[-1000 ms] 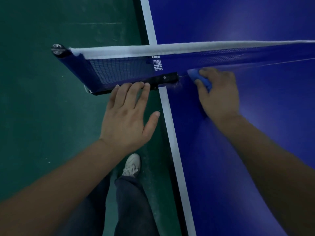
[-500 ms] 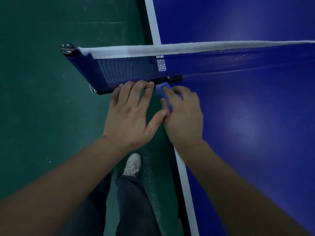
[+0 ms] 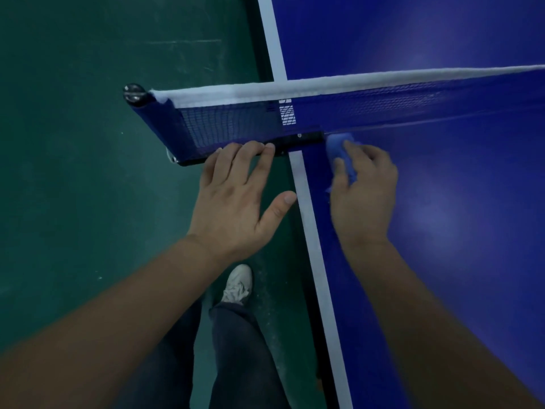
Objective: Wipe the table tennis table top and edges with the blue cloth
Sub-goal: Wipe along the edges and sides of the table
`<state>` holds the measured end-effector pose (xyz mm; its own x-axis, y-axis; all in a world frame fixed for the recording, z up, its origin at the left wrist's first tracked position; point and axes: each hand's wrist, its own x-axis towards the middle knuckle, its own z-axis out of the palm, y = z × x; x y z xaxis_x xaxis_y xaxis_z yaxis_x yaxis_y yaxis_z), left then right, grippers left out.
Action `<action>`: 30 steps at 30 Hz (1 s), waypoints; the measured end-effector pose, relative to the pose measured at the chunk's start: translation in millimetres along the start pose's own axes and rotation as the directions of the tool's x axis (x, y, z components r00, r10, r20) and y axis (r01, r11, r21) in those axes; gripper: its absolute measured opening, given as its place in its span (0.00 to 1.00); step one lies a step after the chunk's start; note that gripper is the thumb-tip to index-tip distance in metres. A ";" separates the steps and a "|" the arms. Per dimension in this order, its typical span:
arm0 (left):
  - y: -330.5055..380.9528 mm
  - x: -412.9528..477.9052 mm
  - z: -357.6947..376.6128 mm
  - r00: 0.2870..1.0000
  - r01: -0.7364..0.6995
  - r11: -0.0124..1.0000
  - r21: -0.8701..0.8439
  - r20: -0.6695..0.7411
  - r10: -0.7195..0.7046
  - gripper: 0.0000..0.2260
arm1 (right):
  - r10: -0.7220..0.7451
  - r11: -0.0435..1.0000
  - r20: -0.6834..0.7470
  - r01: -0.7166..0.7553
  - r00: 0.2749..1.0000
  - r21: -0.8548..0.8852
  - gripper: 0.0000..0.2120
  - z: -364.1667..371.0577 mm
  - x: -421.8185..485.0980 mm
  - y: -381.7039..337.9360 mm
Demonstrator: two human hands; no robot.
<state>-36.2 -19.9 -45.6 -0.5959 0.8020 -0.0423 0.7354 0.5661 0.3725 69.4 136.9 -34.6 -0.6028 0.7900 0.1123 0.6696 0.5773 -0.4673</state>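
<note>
Now my right hand (image 3: 364,190) grips the bunched blue cloth (image 3: 342,152), fingers curled round it, pressing it onto the table (image 3: 442,261) just under the net (image 3: 383,104), beside the black clamp (image 3: 298,140). My left hand (image 3: 236,199) lies flat and relaxed, fingertips resting on the clamp's bar off the table's side. To wipe well here, I judge I should keep firm downward pressure and work short strokes tight along the net's foot without snagging the mesh. Half a second ago the cloth sat over the white line (image 3: 312,237), touching my left hand; it has since slid inward, apart from it.
</note>
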 end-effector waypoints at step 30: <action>-2.2 0.8 -10.1 0.995 -0.009 0.997 -0.079 0.100 0.017 0.38 | -0.136 0.986 0.139 0.147 0.981 -0.074 0.11 28.1 -34.4 -37.6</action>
<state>-41.6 -22.4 -37.0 -0.5483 0.8263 -0.1289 0.7127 0.5423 0.4449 52.7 82.2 -45.6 -0.7427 0.6676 0.0518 0.6037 0.7011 -0.3795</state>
